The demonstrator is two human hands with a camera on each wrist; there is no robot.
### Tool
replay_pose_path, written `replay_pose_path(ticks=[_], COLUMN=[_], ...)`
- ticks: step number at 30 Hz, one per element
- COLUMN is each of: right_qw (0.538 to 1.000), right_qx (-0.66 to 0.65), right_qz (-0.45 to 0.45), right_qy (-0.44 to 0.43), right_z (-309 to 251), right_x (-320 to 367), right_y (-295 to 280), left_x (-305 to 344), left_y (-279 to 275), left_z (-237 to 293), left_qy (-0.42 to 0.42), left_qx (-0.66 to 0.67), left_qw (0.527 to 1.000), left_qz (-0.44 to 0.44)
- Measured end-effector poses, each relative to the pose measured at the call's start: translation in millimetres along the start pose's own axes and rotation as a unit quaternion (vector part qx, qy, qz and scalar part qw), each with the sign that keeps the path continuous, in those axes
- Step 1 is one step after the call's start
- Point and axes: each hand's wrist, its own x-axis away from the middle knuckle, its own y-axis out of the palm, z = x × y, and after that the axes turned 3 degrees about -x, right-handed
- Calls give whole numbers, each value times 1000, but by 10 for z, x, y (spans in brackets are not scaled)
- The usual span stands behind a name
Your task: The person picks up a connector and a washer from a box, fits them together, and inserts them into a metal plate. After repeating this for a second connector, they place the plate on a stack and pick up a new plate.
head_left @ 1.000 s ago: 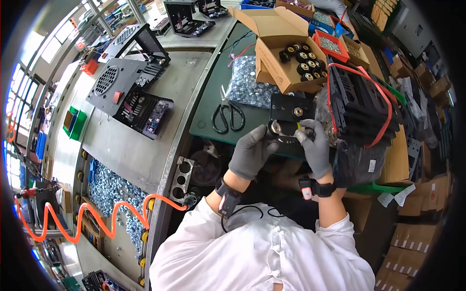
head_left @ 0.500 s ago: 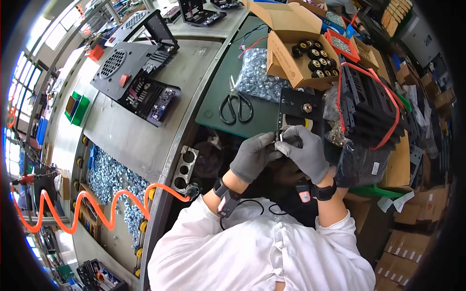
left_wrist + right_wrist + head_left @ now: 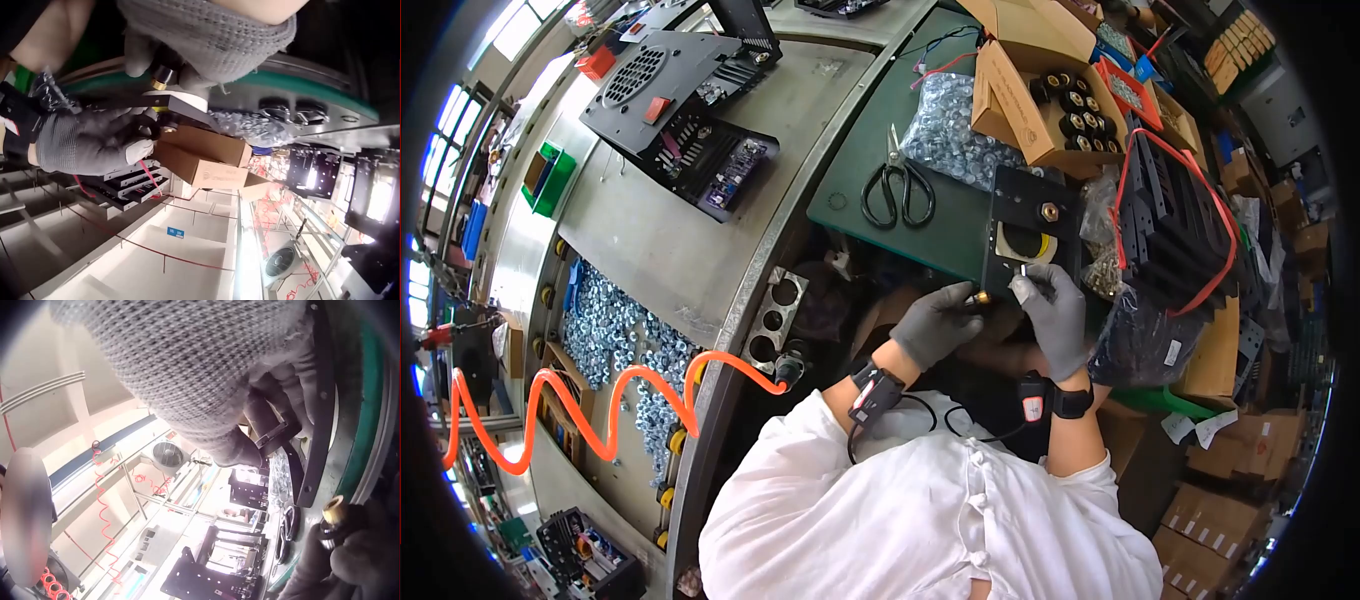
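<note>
My gloved left hand pinches a black fitting with a brass threaded end, just in front of the green mat. The brass end also shows in the right wrist view. A little to the right, my gloved right hand holds a small dark ring between thumb and fingers; the two parts are apart. Close beyond both hands lies a black metal panel with a brass nut in it. A tape roll rests against the panel's near part.
Scissors and a bag of metal nuts lie on the green mat. Behind stands a carton of black fittings. Strapped black panels rise at right. A metal bench with a black chassis is at left.
My hands were close together around the fitting half a second ago and have now drawn apart. The dark ring is now separate from the brass-ended fitting. The head view has shifted slightly.
</note>
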Motion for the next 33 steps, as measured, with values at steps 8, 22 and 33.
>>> replay_pose_path(ticks=[8, 22, 33], right_qw=[996, 967, 949], right_qx=[-75, 213, 284], right_qz=[37, -14, -75], right_qy=[24, -137, -116], right_z=[-110, -240, -381], right_x=[125, 196, 106], right_y=[-150, -201, -269], left_x=[-465, -374, -369], left_y=[41, 199, 168], left_z=[-420, -464, -441], left_qy=[-53, 24, 6], left_qx=[105, 115, 107], left_qw=[972, 970, 971], left_qz=[-201, -214, -215])
